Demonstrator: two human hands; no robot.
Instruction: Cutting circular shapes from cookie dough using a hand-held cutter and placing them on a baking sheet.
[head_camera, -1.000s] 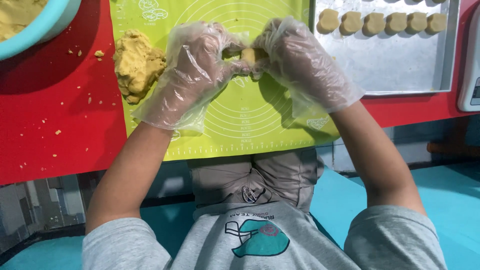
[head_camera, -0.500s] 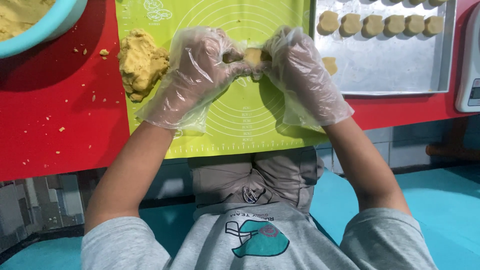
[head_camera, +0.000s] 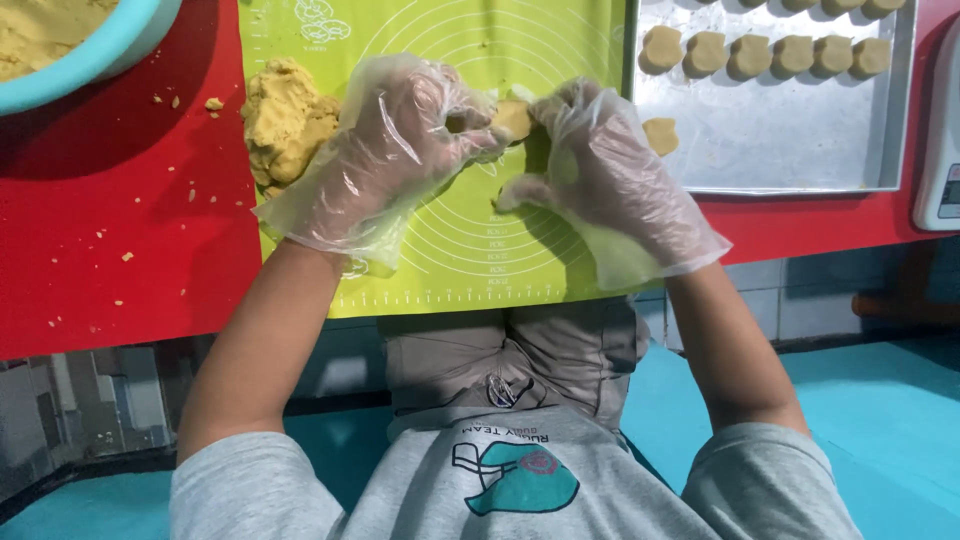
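Observation:
Both my hands wear loose clear plastic gloves and meet over a green silicone baking mat (head_camera: 450, 250). Between their fingertips sits a small yellow dough piece (head_camera: 514, 117). My left hand (head_camera: 400, 140) pinches it from the left, my right hand (head_camera: 590, 170) from the right. A rough lump of the same yellow dough (head_camera: 285, 120) lies on the mat's left edge, just left of my left hand. A metal baking tray (head_camera: 800, 140) to the right holds a row of several shaped dough pieces (head_camera: 760, 55) and one more piece (head_camera: 660, 135) near my right hand.
A light blue bowl (head_camera: 120, 50) with yellow dough stands at the top left on the red tabletop (head_camera: 120, 230), which is strewn with crumbs. A white kitchen scale (head_camera: 940, 150) sits at the right edge. The table's front edge runs just below the mat.
Both hands have stayed together on the dough piece and worked it between the fingertips. A shaped piece now shows on the tray beside my right hand.

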